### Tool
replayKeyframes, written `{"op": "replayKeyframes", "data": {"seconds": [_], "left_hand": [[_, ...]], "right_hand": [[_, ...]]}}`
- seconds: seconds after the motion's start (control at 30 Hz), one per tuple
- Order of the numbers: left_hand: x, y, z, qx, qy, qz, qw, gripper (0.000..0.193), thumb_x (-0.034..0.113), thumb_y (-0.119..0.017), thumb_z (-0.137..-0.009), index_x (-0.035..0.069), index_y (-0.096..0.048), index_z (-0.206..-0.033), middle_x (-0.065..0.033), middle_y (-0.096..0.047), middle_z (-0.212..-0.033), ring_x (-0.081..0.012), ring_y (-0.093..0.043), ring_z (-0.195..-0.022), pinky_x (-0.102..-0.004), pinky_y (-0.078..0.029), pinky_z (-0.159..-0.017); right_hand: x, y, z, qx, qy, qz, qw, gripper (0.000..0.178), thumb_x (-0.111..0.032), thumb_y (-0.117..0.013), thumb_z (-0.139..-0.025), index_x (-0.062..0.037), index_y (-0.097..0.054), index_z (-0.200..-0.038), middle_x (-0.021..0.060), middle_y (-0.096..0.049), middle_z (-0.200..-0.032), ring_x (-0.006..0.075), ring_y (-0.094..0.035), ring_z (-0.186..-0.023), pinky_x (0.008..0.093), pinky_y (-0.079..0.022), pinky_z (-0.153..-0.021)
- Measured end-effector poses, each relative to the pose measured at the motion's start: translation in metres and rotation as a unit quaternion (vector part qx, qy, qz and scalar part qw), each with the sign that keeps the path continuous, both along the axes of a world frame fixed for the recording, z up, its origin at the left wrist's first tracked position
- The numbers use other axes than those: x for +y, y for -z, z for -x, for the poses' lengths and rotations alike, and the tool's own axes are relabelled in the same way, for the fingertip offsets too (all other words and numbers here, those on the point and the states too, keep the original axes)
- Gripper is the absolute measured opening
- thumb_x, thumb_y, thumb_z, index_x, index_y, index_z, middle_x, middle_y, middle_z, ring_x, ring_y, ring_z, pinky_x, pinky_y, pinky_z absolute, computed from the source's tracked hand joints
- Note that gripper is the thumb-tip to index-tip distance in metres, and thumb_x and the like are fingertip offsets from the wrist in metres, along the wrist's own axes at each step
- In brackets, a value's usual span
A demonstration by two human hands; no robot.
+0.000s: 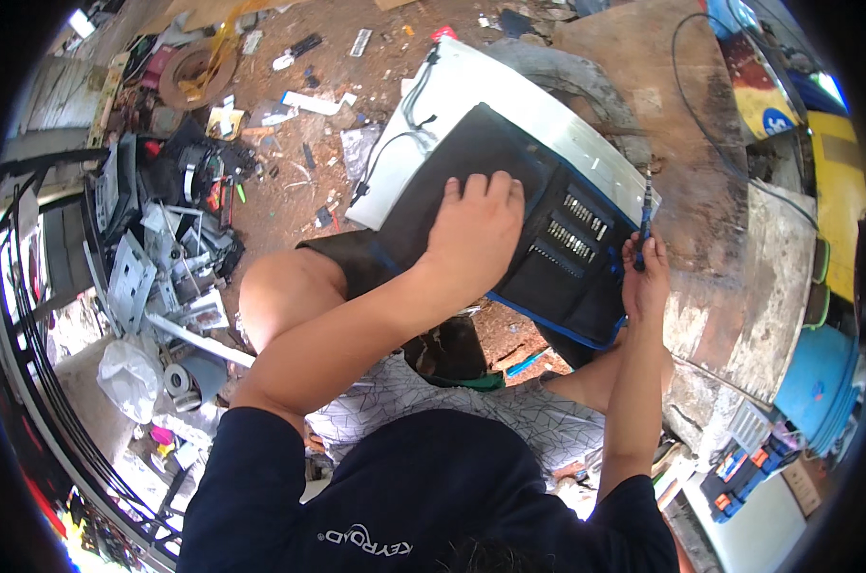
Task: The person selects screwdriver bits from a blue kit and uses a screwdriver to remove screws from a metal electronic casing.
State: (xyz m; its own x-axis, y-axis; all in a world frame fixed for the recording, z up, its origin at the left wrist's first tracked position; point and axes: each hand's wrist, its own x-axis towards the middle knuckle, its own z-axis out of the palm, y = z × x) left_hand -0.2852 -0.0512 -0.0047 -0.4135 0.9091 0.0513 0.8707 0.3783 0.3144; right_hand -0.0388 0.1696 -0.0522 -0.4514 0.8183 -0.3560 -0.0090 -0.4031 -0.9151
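A black fold-out tool case (593, 296) with blue edging lies open over my lap. Several rows of small silver screwdriver bits (576, 229) sit in its right panel. My left hand (481, 224) rests palm down on the case's left flap, with its fingers extended and slightly apart. At the case's right edge, my right hand (647, 272) is closed around the handle of a slim blue-and-black screwdriver (646, 218), whose metal shaft points away from me. Beneath the far side of the case is a large silver-white flat panel (519, 81), with dark cables at its left end.
Scrap metal parts (132, 272) are heaped at the left, near a black metal rack (18, 315). Small debris litters the brown dirt ground (290, 105). Worn wooden boards (729, 315) lie at the right, beside blue round containers (820, 387) and a yellow panel (839, 201).
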Motion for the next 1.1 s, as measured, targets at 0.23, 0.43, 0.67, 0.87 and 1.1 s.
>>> {"op": "replayKeyframes", "data": {"seconds": [0.23,0.43,0.67,0.87,1.1], "left_hand": [[0.000,0.001,-0.007,0.012,0.032,-0.001,0.999,0.045,0.012,-0.062,-0.082,-0.003,-0.060,-0.124,-0.0136,-0.056,-0.110,-0.0294,-0.057,-0.101,-0.0495,-0.051,-0.094],[0.006,-0.003,-0.011,-0.030,0.059,-0.013,0.998,0.042,0.011,-0.063,-0.081,0.001,-0.061,-0.122,-0.0110,-0.059,-0.106,-0.0282,-0.060,-0.096,-0.0408,-0.054,-0.088],[0.015,-0.010,-0.016,-0.113,0.095,-0.035,0.988,0.037,0.009,-0.063,-0.080,0.010,-0.065,-0.117,-0.0068,-0.061,-0.108,-0.0270,-0.062,-0.095,-0.0397,-0.058,-0.070],[0.021,-0.002,-0.019,-0.084,0.129,0.085,0.984,0.033,0.010,-0.065,-0.083,0.011,-0.066,-0.116,-0.0100,-0.057,-0.118,-0.0286,-0.059,-0.103,-0.0388,-0.058,-0.075],[0.021,0.002,-0.027,-0.054,0.120,0.055,0.990,0.034,0.014,-0.070,-0.080,0.012,-0.067,-0.114,-0.0093,-0.056,-0.121,-0.0288,-0.055,-0.111,-0.0405,-0.051,-0.089]], "right_hand": [[0.000,0.003,-0.002,-0.013,0.003,0.000,1.000,0.040,-0.022,-0.057,-0.102,-0.0020,-0.052,-0.136,0.0086,-0.064,-0.109,0.0171,-0.060,-0.100,0.0319,-0.046,-0.095],[0.003,0.000,-0.005,0.012,-0.010,0.015,1.000,0.038,-0.020,-0.058,-0.101,-0.0012,-0.051,-0.133,0.0091,-0.065,-0.106,0.0183,-0.061,-0.097,0.0332,-0.048,-0.094],[0.000,-0.002,0.004,0.011,0.023,0.028,0.999,0.038,-0.021,-0.056,-0.102,-0.0009,-0.052,-0.133,0.0092,-0.066,-0.102,0.0185,-0.063,-0.092,0.0323,-0.049,-0.089],[-0.002,-0.001,0.007,0.020,0.023,0.033,0.999,0.038,-0.016,-0.055,-0.102,0.0014,-0.050,-0.136,0.0086,-0.067,-0.101,0.0175,-0.063,-0.092,0.0317,-0.049,-0.089],[-0.004,-0.002,0.007,0.032,0.009,0.030,0.999,0.038,-0.014,-0.056,-0.101,0.0008,-0.049,-0.135,0.0093,-0.067,-0.106,0.0173,-0.062,-0.097,0.0316,-0.047,-0.091]]}}
